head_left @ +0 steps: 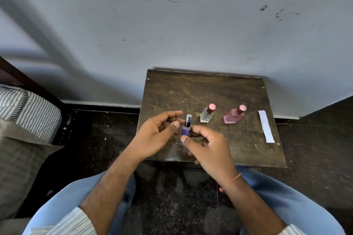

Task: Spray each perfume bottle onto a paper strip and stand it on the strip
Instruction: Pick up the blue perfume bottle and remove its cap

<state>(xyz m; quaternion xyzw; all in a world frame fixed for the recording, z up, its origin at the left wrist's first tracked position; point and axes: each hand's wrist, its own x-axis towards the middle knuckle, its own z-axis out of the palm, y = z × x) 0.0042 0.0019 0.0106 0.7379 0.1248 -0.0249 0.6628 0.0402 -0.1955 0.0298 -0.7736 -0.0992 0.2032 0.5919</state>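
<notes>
Holding the purple bottle (186, 129) above the tabletop (191, 89), the right hand (208, 149) pinched it, the left hand (158, 133) loosely open; far from the strip (265, 126), spray could miss.

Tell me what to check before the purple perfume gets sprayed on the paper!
1. Purple bottle held firmly: ok, the right hand grips its lower part and it stands upright.
2. Clear cap off the nozzle: not ok, the cap still sits on top.
3. Left hand free to pull the cap: ok, its fingers are open beside the bottle.
4. Paper strip close to the bottle: not ok, it lies far off at the table's right edge.
5. Other bottles out of the way: ok, the clear bottle and pink bottle stand behind.
6. Nozzle direction: cannot tell.
</notes>
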